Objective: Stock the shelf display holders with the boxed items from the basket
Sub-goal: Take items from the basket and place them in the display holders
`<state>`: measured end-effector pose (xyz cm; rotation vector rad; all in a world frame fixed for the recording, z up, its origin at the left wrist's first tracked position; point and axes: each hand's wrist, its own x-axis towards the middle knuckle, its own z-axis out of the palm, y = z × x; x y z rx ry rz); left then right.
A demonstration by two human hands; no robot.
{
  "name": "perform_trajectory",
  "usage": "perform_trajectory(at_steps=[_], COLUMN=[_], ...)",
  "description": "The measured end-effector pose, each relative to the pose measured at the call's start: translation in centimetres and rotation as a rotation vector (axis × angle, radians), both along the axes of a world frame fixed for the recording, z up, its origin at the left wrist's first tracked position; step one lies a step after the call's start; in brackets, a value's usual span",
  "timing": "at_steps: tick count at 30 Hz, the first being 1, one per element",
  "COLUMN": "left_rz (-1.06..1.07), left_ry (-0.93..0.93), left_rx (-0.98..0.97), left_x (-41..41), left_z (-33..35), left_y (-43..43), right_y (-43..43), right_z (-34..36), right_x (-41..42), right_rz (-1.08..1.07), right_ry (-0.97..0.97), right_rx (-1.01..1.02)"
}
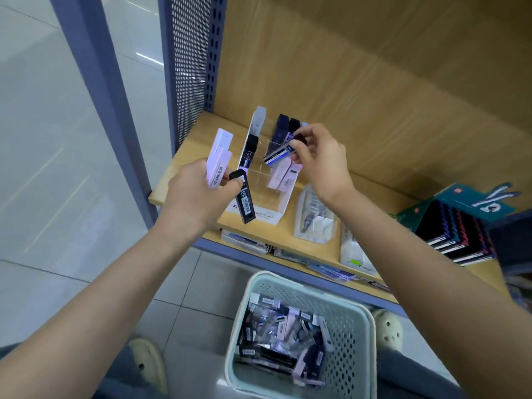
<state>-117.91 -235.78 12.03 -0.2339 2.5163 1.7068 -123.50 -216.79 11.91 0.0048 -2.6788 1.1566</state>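
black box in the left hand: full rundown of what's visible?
The black box is slim and long, plastic-looking, with white barcode labels on its visible face. The left hand pinches its top end; it hangs tilted in front of the clear display holder. The same hand also holds pale lilac boxes beside it.

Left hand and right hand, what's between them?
In the head view, the clear display holder, with boxes standing in it, lies between the left hand and right hand.
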Motion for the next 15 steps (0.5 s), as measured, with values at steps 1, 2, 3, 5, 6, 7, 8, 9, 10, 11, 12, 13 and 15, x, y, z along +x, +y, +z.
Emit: perform_trajectory(at_steps=[1, 2, 3, 5, 6, 7, 8, 9, 10, 11, 12, 13, 15], left_rz=[0.005, 0.008, 0.014, 0.025, 0.026, 0.024, 0.021, 0.019, 0.02, 0.022, 0.023, 0.022, 0.019], left_ry=[-0.005, -0.012, -0.022, -0.037, -0.039, -0.04, -0.043, -0.048, -0.053, -0.061, -0.068, -0.072, -0.076], left_rx=[0.005, 0.011, 0.019, 0.022, 0.018, 0.014, 0.013, 0.013, 0.017, 0.024, 0.031, 0.035, 0.029], left_x=[-0.1, -0.1, -0.2, -0.2, -0.2, -0.2, -0.2, -0.3, -0.3, -0.4, -0.4, -0.5, -0.6], left_z=[0.0, -0.1, -0.2, -0.4, -0.5, -0.6, -0.6, -0.6, -0.6, -0.6, -0.6, -0.6, -0.7], left_y=[-0.3, -0.6, -0.9, -1.4, -1.6, -1.8, -1.9, -2.0, -2.1, -2.1, -2.1, -2.2, -2.3], right_y=[-0.4, -0.8, -1.0, -1.4, -1.6, -1.7, -1.8, -2.0, -2.1, -2.3, -2.4, -2.5, -2.5], right_z=[-0.1, -0.2, -0.5, -1.1, -1.4, -1.7, -2.0, -2.2, -2.5, -2.7, -3.0, -3.1, -3.3], right_x=[-0.7, -1.4, -2.1, -3.3, -3.8, -4.1, -4.3, -4.5, -4.6, -4.7, -4.7, -4.7, -5.1], right_rz=[0.011, 0.022, 0.033, 0.047, 0.052, 0.058, 0.066, 0.078, 0.087, 0.089, 0.078, 0.061, 0.033], right_ry=[0.016, 0.025, 0.024, -0.004, -0.027, -0.049, -0.068, -0.087, -0.108, -0.125, -0.138, -0.143, -0.154], right_rx=[0.055, 0.117, 0.181, 0.283, 0.31, 0.334, 0.361, 0.386, 0.398, 0.395, 0.378, 0.347, 0.296])
